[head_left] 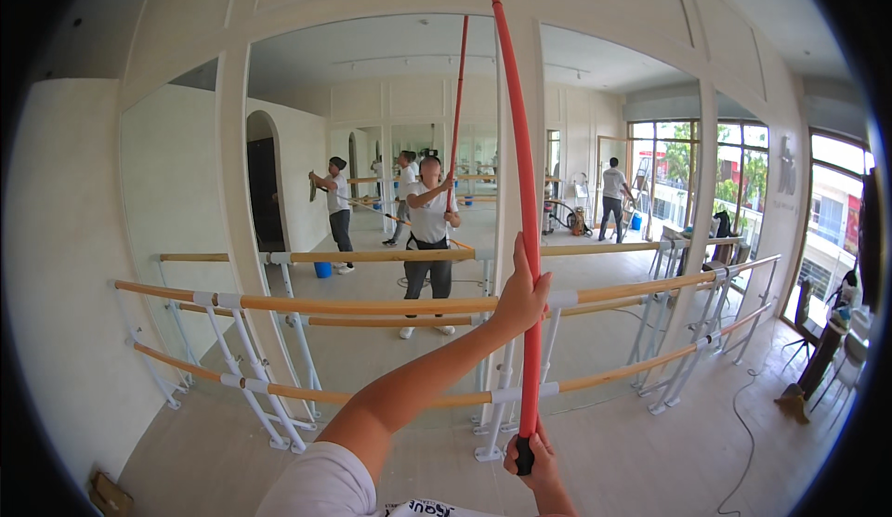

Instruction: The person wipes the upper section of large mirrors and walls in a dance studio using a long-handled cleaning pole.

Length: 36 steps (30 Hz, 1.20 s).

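Both of your hands are closed on a long red pole (528, 238): your left hand (520, 296) wraps its shaft at mid-height, arm stretched forward, while your right hand (531, 457) is clenched around the black end cap at the bottom, close to your body near the lower edge of the view. Each grip looks fully closed, with no slack visible between fingers and shaft. The pole rises steeply from the right hand, passes in front of the white pilaster between the wall mirrors (390, 201), and runs out of view at the top, so its working end is not shown. Below the hands stand double wooden barres (372, 305) on white brackets, their feet on the pale floor (613, 443). The mirror returns your own reflection holding the pole overhead, and other people at work further back in the room, one wiping a wall with a cloth. As a judgement, the step in hand is reaching high on the wall or mirror frame with the pole's far end. What the next move calls for is steady steering from the lower hand while the upper hand acts as pivot, keeping the shaft clear of the barres and off the glass. A cable (743, 443) trails across the floor at right.
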Available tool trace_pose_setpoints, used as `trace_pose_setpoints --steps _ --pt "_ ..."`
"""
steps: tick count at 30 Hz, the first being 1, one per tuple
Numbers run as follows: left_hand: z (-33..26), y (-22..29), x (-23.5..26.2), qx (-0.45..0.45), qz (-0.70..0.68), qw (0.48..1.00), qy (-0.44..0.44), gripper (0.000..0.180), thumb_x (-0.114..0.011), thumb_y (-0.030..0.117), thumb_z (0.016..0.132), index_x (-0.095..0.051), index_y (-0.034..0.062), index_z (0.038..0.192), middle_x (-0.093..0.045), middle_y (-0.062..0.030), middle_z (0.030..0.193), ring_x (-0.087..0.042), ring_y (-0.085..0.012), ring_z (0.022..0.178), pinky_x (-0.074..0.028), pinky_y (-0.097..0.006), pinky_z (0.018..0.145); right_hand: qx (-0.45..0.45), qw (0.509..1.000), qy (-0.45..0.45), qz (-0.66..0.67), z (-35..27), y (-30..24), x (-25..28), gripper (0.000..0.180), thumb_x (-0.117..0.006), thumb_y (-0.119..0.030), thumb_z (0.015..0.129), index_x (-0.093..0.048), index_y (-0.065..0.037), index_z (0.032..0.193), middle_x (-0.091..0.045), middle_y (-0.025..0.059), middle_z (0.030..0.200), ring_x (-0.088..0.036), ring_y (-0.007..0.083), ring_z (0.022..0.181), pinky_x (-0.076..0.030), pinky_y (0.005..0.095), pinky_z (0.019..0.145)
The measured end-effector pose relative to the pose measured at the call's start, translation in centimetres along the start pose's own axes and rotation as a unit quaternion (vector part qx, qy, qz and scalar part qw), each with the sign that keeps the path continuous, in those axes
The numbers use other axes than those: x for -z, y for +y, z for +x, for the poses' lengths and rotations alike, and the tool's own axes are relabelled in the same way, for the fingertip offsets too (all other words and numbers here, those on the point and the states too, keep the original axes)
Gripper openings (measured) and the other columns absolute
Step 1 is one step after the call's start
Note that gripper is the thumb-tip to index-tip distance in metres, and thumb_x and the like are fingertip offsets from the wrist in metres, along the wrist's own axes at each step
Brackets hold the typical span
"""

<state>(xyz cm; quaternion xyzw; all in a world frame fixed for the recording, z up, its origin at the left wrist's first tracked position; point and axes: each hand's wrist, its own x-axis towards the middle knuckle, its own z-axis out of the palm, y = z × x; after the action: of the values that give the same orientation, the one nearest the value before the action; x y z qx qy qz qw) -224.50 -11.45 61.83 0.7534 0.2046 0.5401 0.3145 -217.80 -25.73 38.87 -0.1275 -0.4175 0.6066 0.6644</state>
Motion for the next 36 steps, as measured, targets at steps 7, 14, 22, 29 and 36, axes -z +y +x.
trace_pose_setpoints --steps 7,14,22,29,36 --pt "-4.0 -0.4 -1.9 0.029 -0.093 0.993 -0.064 0.075 -0.051 0.013 0.090 0.005 0.0109 0.140 -0.053 -0.0093 0.078 -0.057 -0.0165 0.049 -0.050 -0.029 0.046 0.042 0.992 0.033 -0.114 -4.1 2.1 4.3 0.053 -0.054 -0.030 0.091 -0.033 -0.014 0.137 -0.052 0.0104 0.065 -0.051 0.0175 0.045 -0.042 0.0274 0.041" --pt "-2.2 -1.3 -5.8 0.081 -0.177 0.976 -0.099 0.025 -0.050 0.023 0.093 -0.038 0.0077 0.108 -0.052 -0.0048 0.071 -0.062 -0.0149 0.064 -0.052 -0.028 0.052 0.021 0.986 0.073 -0.150 -6.0 0.3 8.6 0.042 -0.049 -0.025 0.094 -0.040 -0.010 0.131 -0.052 0.0070 0.068 -0.051 0.0126 0.051 -0.043 0.0249 0.045" --pt "0.8 -3.6 -10.1 0.117 -0.260 0.957 -0.059 0.021 -0.050 0.024 0.093 -0.041 0.0084 0.104 -0.049 -0.0034 0.067 -0.052 -0.0120 0.047 -0.046 -0.027 0.044 -0.007 0.983 0.097 -0.154 -5.3 -3.4 9.1 0.045 -0.047 -0.029 0.095 -0.037 -0.011 0.135 -0.051 0.0059 0.066 -0.049 0.0124 0.047 -0.042 0.0251 0.044" --pt "-1.6 -9.5 -13.5 0.102 -0.212 0.971 -0.051 0.026 -0.045 0.020 0.094 -0.034 0.0045 0.112 -0.046 -0.0044 0.065 -0.049 -0.0122 0.043 -0.044 -0.027 0.040 -0.034 0.958 0.163 -0.232 -7.2 0.7 16.2 0.038 -0.041 -0.032 0.097 -0.038 -0.013 0.130 -0.053 0.0073 0.065 -0.050 0.0139 0.045 -0.043 0.0270 0.042" --pt "20.9 -0.4 -12.0 -0.019 -0.215 0.976 -0.011 0.039 -0.050 0.023 0.091 -0.029 0.0044 0.117 -0.048 -0.0074 0.072 -0.050 -0.0144 0.046 -0.046 -0.031 0.039 0.042 0.955 0.137 -0.261 9.7 -16.9 7.7 0.044 -0.044 -0.036 0.095 -0.039 -0.011 0.130 -0.048 0.0042 0.060 -0.045 0.0109 0.042 -0.039 0.0236 0.039"
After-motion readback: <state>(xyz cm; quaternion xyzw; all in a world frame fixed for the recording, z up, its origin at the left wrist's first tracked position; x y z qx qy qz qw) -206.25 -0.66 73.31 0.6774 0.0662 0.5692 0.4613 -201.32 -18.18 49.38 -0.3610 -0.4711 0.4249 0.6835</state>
